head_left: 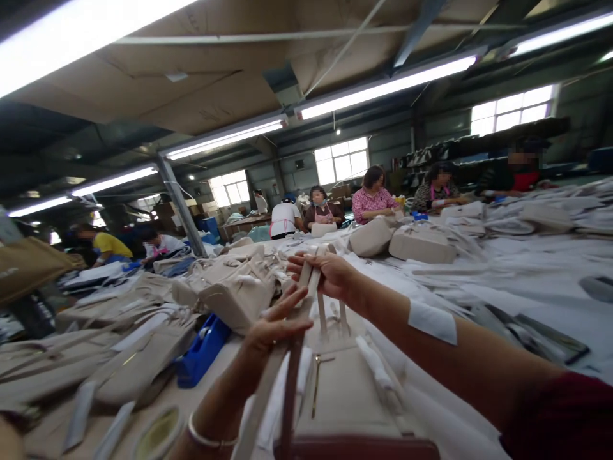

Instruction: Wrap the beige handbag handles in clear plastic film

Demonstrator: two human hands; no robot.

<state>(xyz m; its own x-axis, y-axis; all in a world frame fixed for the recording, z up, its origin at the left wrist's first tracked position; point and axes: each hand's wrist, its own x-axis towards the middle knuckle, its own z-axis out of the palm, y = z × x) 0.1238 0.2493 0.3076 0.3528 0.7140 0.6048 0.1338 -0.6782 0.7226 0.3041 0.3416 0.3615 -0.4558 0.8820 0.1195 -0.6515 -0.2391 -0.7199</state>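
A long beige bag strap (269, 391) runs up from the bottom edge between my two hands. My right hand (335, 275) grips the strap near its upper end, with the thumb pressed over it and the other fingers reaching out past it. Lower down, my left hand (275, 322) has the strap between thumb and fingers. A brown side of a strap (290, 390) hangs below this hand. Beneath both hands lies a beige handbag (342, 383) with a gold zipper and a dark red-brown base edge. White wrapping (376, 364) covers part of its handle.
A blue tape dispenser (204, 351) stands left of my hands, beside piled beige bags (234, 294). A tape roll (158, 434) lies at the lower left. More bags (421, 243) sit farther back. Several co-workers, one in a checked shirt (373, 204), sit across the table.
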